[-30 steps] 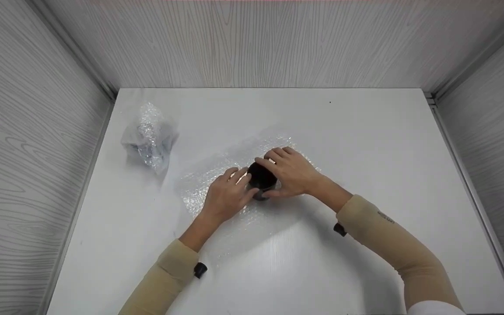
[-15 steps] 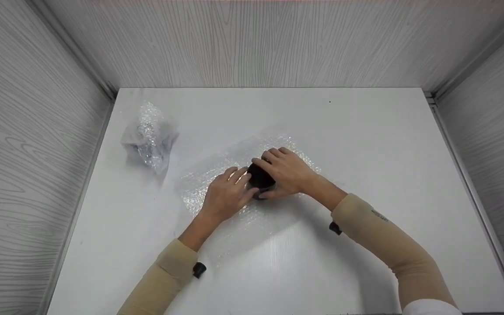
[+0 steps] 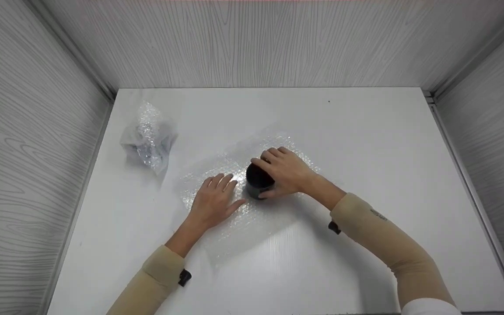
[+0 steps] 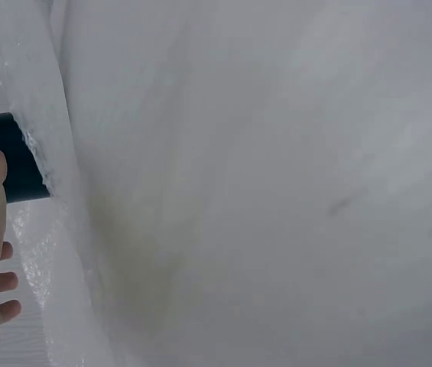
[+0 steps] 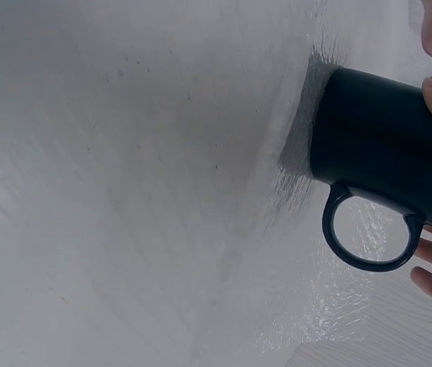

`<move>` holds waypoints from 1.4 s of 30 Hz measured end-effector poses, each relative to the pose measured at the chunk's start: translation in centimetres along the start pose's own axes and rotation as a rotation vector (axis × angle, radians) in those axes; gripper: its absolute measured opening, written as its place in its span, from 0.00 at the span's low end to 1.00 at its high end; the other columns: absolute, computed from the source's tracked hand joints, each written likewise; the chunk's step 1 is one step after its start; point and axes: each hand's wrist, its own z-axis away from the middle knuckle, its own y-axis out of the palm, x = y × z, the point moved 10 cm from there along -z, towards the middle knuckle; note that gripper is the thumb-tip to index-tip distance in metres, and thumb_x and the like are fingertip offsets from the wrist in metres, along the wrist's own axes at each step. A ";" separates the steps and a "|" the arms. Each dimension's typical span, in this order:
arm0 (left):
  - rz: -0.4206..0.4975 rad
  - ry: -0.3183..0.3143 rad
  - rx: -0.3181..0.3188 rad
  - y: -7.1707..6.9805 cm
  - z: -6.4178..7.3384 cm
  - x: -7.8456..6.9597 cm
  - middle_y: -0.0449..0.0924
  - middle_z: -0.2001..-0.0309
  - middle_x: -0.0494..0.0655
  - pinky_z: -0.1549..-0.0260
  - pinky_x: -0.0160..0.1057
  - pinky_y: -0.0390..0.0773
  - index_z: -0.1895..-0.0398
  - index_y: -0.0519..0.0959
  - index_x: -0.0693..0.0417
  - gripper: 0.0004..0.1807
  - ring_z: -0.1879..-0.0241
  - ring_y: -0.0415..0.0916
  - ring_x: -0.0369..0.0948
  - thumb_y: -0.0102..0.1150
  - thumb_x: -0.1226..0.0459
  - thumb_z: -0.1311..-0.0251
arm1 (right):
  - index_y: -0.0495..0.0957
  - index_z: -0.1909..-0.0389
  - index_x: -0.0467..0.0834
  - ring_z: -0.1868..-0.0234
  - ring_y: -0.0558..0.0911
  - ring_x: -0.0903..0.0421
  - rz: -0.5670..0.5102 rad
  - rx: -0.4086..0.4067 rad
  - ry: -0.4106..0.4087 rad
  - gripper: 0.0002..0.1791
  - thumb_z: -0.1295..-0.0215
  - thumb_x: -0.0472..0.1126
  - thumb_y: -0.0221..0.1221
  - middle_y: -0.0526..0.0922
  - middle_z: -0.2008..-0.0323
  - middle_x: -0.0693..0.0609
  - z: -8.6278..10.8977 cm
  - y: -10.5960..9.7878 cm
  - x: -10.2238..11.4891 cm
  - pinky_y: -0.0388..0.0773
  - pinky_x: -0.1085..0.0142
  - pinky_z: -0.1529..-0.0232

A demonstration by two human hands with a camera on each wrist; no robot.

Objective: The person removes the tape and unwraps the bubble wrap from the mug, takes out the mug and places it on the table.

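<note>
A dark mug (image 3: 256, 191) stands upright on a sheet of bubble wrap (image 3: 234, 232) in the middle of the table. Its looped handle (image 5: 370, 269) shows in the right wrist view. My right hand (image 3: 289, 171) grips the mug from the right, thumb on the near side and fingers over the far rim. My left hand (image 3: 212, 201) is just left of the mug, apart from it, fingers straight and spread over the bubble wrap. Whether its palm presses the wrap I cannot tell.
A bundle of crumpled bubble wrap (image 3: 149, 140) sits at the back left of the white table (image 3: 379, 144); what is inside is hard to make out. Wood-grain panels (image 3: 252, 43) wall the table at the back and both sides.
My left hand has let go of the mug and moved left and slightly nearer. My right hand shifted a little left with the mug, keeping its grip.
</note>
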 end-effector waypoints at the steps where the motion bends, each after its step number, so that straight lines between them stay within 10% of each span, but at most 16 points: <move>1: -0.002 0.005 0.008 0.2 0.2 0.1 0.86 0.41 0.50 0.40 0.49 0.80 0.45 0.83 0.53 0.33 0.40 0.82 0.50 0.61 0.35 0.34 | 0.69 0.26 0.48 0.40 0.81 0.45 -0.001 0.002 0.000 0.55 0.47 0.80 0.65 0.81 0.43 0.45 0.0 0.0 0.0 0.81 0.50 0.40; 13: 0.026 0.022 0.213 3.1 2.3 1.1 0.84 0.38 0.54 0.33 0.56 0.75 0.39 0.81 0.54 0.39 0.35 0.78 0.55 0.53 0.31 0.33 | 0.69 0.27 0.50 0.41 0.82 0.44 -0.004 0.001 -0.006 0.55 0.48 0.82 0.63 0.81 0.44 0.45 0.0 0.0 -0.1 0.82 0.49 0.40; 42: 0.021 0.013 0.240 3.6 3.2 0.9 0.83 0.36 0.53 0.36 0.58 0.76 0.36 0.81 0.52 0.40 0.34 0.78 0.56 0.50 0.30 0.31 | 0.70 0.29 0.50 0.42 0.81 0.45 -0.029 0.016 -0.021 0.54 0.48 0.81 0.65 0.81 0.45 0.45 -0.4 -0.1 -0.1 0.81 0.50 0.41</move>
